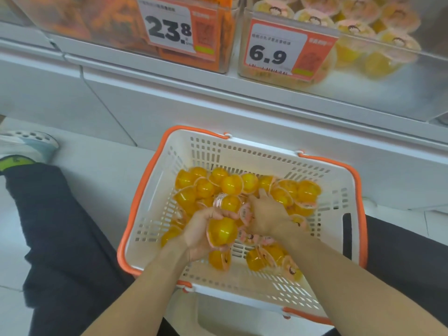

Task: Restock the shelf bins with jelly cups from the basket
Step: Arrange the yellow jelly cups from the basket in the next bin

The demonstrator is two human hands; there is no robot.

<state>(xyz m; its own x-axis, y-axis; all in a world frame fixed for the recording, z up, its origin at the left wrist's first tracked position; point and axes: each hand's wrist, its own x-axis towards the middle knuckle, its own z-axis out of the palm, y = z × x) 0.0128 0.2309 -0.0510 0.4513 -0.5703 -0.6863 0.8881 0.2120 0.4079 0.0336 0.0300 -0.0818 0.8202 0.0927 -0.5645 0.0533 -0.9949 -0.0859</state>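
The jelly cups [242, 187] lie heaped in the white basket [334, 214] at lower centre of the frame; the bin [363, 52] they belong in sits upper right, behind the 6.9 tag. They look light, smooth and slippery, with thin peel lids, so best cupped around the body. The left hand [201, 236] curls its fingers around one cup, possibly two. The right hand [266, 214] digs among the pile, fingers bent; whether it has hold of a cup I cannot tell.

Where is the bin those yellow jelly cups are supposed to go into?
Upper right of the head view: the clear bin with the 6.9 price tag sits on the shelf above the basket.
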